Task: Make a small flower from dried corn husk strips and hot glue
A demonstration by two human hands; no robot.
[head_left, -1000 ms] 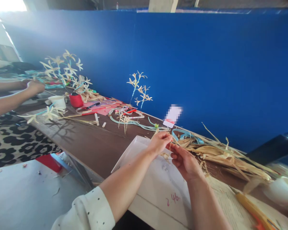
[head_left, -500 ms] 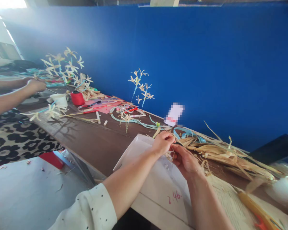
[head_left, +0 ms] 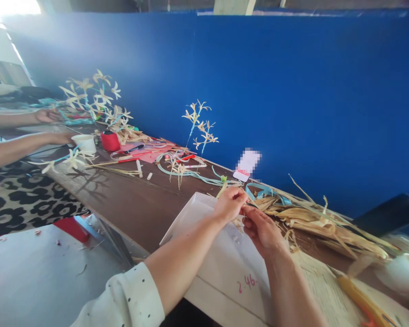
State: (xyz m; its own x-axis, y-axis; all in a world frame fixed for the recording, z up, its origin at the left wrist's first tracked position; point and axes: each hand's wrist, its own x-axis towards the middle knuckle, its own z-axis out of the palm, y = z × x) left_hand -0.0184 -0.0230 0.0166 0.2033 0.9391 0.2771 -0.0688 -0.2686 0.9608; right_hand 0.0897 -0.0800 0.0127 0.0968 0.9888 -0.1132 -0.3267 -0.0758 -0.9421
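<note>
My left hand (head_left: 231, 203) and my right hand (head_left: 263, 227) meet fingertip to fingertip above a white box lid (head_left: 207, 254). Both are closed in a pinch on a small piece of pale dried husk, mostly hidden by the fingers. Straw-coloured strips (head_left: 238, 221) show just under the fingertips. Right behind my hands lies a heap of dried husks (head_left: 327, 222) with a blue ribbon (head_left: 267, 188) at its left end. Two flower sprays (head_left: 199, 122) made of pale petals on blue-wrapped stems stand further back.
At left, a co-worker's hands (head_left: 49, 116) are near a white cup (head_left: 86, 143) and a red thread spool (head_left: 110, 141). More husk flowers (head_left: 98, 93) stand behind. A yellow-handled cutter (head_left: 364, 299) lies at right on printed paper (head_left: 316, 272). A blue partition (head_left: 293, 91) lines the table's back.
My hands stay pinched together, with the right fingers shifting slightly. The co-worker's hands have moved apart, one reaching toward the white cup.
</note>
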